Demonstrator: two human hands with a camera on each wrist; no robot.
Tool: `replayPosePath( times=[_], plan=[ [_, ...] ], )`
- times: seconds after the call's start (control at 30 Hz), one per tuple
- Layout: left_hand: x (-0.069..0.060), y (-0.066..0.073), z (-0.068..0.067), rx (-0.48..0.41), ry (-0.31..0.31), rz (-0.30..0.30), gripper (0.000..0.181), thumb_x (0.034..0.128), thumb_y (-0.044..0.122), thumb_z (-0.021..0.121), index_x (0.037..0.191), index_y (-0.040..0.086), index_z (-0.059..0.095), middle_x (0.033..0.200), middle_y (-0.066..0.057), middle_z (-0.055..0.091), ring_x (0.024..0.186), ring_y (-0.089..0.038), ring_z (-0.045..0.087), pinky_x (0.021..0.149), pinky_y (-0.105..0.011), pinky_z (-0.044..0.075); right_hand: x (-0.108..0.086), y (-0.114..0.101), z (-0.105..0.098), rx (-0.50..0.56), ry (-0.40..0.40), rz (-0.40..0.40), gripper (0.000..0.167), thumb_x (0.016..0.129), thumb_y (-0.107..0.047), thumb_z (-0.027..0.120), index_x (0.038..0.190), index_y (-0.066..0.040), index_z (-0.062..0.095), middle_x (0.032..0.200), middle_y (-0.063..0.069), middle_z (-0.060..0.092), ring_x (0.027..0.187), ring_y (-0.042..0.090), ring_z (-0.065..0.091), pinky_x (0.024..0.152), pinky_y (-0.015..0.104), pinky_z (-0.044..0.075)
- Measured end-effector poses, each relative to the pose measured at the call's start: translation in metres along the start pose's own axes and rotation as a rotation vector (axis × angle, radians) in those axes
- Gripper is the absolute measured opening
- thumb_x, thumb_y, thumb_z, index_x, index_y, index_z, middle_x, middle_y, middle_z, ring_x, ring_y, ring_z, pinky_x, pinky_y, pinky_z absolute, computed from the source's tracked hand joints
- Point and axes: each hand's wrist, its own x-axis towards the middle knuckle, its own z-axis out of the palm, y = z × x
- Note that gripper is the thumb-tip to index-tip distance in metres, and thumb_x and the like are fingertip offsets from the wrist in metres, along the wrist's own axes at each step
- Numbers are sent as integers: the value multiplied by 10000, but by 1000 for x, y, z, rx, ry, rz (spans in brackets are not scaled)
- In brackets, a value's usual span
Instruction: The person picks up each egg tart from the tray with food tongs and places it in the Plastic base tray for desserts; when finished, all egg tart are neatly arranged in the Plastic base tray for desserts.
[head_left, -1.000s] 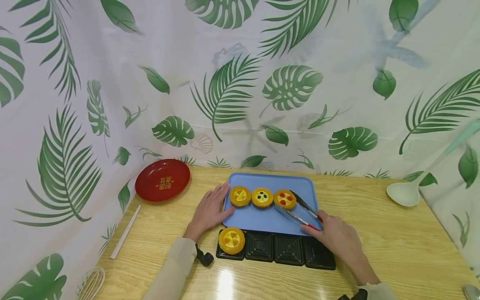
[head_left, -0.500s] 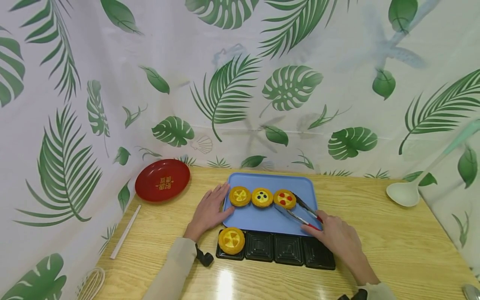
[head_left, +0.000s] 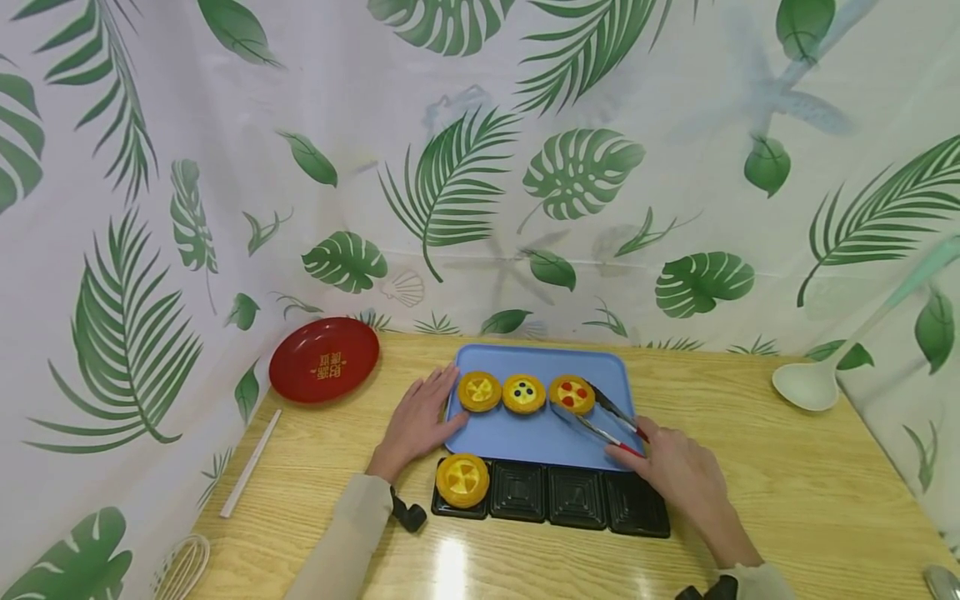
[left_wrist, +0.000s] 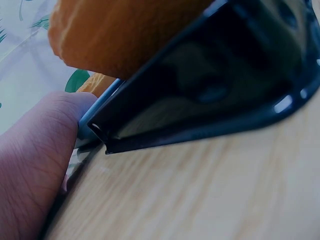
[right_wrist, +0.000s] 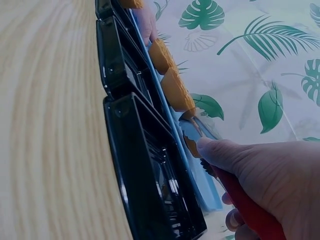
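My right hand (head_left: 682, 475) grips red-handled metal tongs (head_left: 600, 429). The tongs' tips stand on either side of an egg tart with red fruit pieces (head_left: 572, 394), on the blue tray (head_left: 555, 446). Left of it on the tray sit a tart with dark berries (head_left: 523, 394) and a tart with yellow wedges (head_left: 479, 392). My left hand (head_left: 420, 421) lies with fingers extended at the tray's left edge, its thumb over the rim. Another yellow-wedge tart (head_left: 462, 480) sits in the leftmost section of the black four-section holder (head_left: 576, 497) in front.
A red plate (head_left: 324, 360) leans against the cloth at the back left. A white stick (head_left: 251, 464) and a whisk (head_left: 182, 568) lie at the left. At the right, a pale ladle (head_left: 808, 387) leans on the wall cloth. A metal object (head_left: 942, 582) shows at the lower right.
The tongs and the tart with red fruit have shifted slightly right on the tray, leaving a wider gap to the dark-berry tart. My left hand stays in place.
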Motion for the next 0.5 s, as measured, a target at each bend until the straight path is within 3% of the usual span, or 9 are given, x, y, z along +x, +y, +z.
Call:
replayPosePath(
  times=[0.17,0.4,0.5],
  plan=[
    [0,0,0,8,-23,-20,857,1009,620,480,1681,155,219,1734,26,217,1598,-240,219,1293,-472,167,-1,0,-4,1,2,2,734,889,-713,670,1229,-64,629,655,12,454,555,185,463,438,323,318],
    [1,0,0,5,-24,-24,851,1013,628,466,1682,165,214,1735,34,210,1601,-225,203,1297,-457,154,-3,-2,-12,4,8,13,842,897,-681,684,1415,-22,603,627,9,439,520,171,455,433,312,312],
    [1,1,0,7,-17,-18,851,1011,622,473,1679,157,224,1732,27,223,1598,-232,214,1294,-462,164,-4,-4,-16,6,13,10,849,901,-683,678,1428,-22,597,619,8,458,512,168,456,429,313,318]
  ],
)
